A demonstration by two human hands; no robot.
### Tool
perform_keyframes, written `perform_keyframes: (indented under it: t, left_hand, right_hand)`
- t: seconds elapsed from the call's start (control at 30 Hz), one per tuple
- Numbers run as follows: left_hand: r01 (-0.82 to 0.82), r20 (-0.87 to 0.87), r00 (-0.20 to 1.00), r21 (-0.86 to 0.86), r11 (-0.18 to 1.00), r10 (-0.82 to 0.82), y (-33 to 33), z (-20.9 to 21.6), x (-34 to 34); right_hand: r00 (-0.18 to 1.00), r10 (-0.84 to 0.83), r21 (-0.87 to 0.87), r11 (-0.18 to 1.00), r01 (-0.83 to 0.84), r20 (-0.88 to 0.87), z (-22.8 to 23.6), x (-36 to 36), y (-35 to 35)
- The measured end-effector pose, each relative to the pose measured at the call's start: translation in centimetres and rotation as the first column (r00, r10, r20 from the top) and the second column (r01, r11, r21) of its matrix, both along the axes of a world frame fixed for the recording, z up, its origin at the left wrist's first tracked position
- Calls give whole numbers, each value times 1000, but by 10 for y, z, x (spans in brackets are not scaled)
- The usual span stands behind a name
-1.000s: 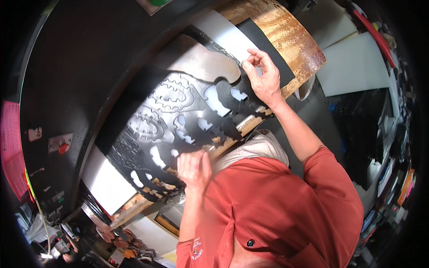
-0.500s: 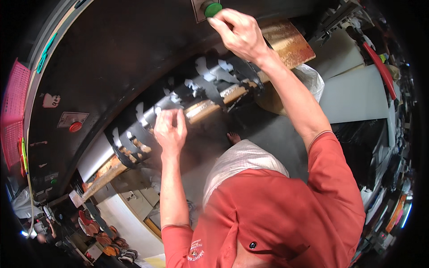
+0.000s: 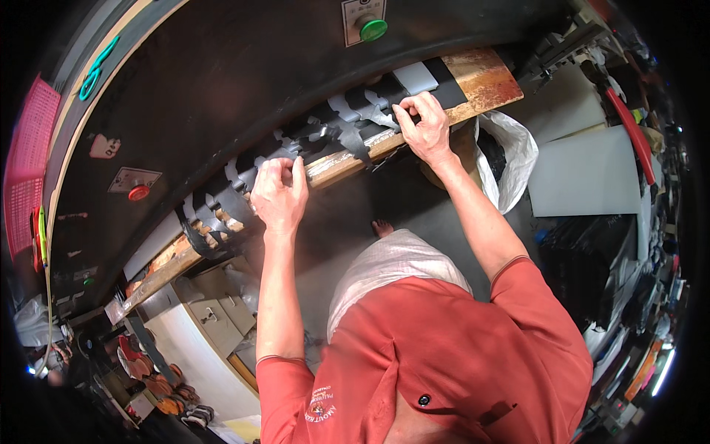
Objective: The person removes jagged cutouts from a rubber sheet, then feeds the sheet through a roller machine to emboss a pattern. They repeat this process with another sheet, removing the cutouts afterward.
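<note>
My left hand (image 3: 279,196) is at the wooden board's front edge, fingers curled in toward the thumb; what lies between them, if anything, is hidden. Beside it lie dark grey cut-out strips (image 3: 216,211) with curved outlines, some drooping over the edge. My right hand (image 3: 427,132) is farther right along the same edge, thumb and fingers bent together next to a grey cut strip (image 3: 379,116). I cannot make out what that hand grips. A worn wooden board (image 3: 484,78) carries the strips beneath a large dark machine front (image 3: 244,81).
On the machine front are a green push button (image 3: 373,29) and a red push button (image 3: 138,192). A white sack (image 3: 518,163) stands below the board's right end. Pale sheets (image 3: 584,174) are at the right, a pink basket (image 3: 31,170) at the far left.
My right hand has come down from beside the green button to the board's edge. My left hand stays by the strips. The view has shifted slightly, showing more of the board's right end.
</note>
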State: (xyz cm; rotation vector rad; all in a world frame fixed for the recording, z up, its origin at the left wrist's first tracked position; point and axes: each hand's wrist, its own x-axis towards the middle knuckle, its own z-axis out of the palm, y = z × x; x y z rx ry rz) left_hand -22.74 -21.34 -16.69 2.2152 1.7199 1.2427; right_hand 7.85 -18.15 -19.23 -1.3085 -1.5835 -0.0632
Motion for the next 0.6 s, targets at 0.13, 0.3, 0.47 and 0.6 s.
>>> perform_keyframes:
  t: [0.13,0.3,0.47,0.6]
  left_hand:
    - [-24,63,998,-50,998,27,0,1,1]
    - [33,58,998,-38,999,-31,-1,-3,-4]
    - [38,84,996,-70,997,-32,-3,3,-2]
    - [100,91,992,-148,984,-87,-9,0,-4]
  right_hand:
    - [1000,7,-6,1000,-7,13,-1,0,-2]
    - [1000,-1,-41,999,0,-26,-6,0,-2]
    - [1000,5,-127,992,-6,-13,-2,4,-8]
    - [997,-44,-211,977,30,-65,2,6,-20]
